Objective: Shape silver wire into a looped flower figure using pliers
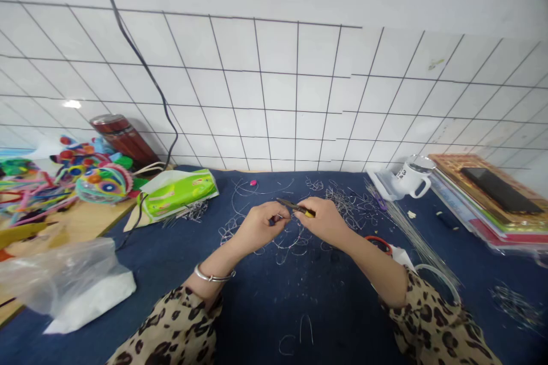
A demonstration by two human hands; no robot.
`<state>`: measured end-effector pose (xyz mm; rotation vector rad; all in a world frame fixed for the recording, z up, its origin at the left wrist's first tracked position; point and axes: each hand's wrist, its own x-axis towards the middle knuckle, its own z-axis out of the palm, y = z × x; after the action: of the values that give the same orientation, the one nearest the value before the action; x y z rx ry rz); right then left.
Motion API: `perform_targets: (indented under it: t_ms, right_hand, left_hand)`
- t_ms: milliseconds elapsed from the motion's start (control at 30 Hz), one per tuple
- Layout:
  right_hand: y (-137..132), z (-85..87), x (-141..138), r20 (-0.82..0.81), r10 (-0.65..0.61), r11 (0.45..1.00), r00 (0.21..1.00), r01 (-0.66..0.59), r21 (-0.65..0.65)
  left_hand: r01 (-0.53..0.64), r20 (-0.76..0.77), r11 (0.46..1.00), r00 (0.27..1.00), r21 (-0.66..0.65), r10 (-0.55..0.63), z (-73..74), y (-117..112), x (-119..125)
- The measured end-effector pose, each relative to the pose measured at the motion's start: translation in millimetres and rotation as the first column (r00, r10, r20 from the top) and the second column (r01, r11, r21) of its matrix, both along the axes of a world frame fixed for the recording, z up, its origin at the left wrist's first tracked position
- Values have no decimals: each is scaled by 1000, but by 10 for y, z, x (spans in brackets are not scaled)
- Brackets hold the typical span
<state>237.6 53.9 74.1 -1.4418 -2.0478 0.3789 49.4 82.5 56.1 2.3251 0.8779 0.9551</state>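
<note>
My right hand (326, 221) is closed around a pair of pliers (291, 205) with dark jaws and yellow grips; the jaws point left, over my left hand. My left hand (262, 227) is closed in a pinch just left of the pliers. A short bit of thin wire (280, 216) shows at its fingertips; most of it is hidden by the fingers. Bent wire loops (295, 242) lie on the dark blue cloth (274, 308) under both hands. A curved wire piece (306, 329) rests near the front edge.
At left are a green tissue pack (182, 194), a plastic bag (94, 291), colourful craft pieces (105, 182) and a red-brown flask (126, 140). At right lie a wire tangle (349, 205), straight wires (422, 239), a white mug (413, 177), and a phone (500, 189) on stacked books.
</note>
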Motion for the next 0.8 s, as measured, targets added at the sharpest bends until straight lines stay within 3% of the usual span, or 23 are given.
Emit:
perform_targets:
  t_ms: [200, 467, 667, 800]
  right_hand:
    - [-18, 67, 43, 15, -53, 999, 998, 53, 2]
    - [-52, 7, -9, 94, -15, 1000, 995, 16, -9]
    - [-56, -4, -21, 128, -19, 1000, 992, 20, -3]
    - [-71, -11, -39, 140, -15, 1000, 990, 15, -2]
  left_hand:
    - [-35, -47, 999, 998, -36, 34, 12, -4, -3]
    - [-82, -60, 997, 995, 6, 83, -39, -12, 13]
    - [4, 9, 992, 1000, -130, -3, -42, 5, 6]
    - [-33, 21, 977, 999, -211, 38, -66, 24, 4]
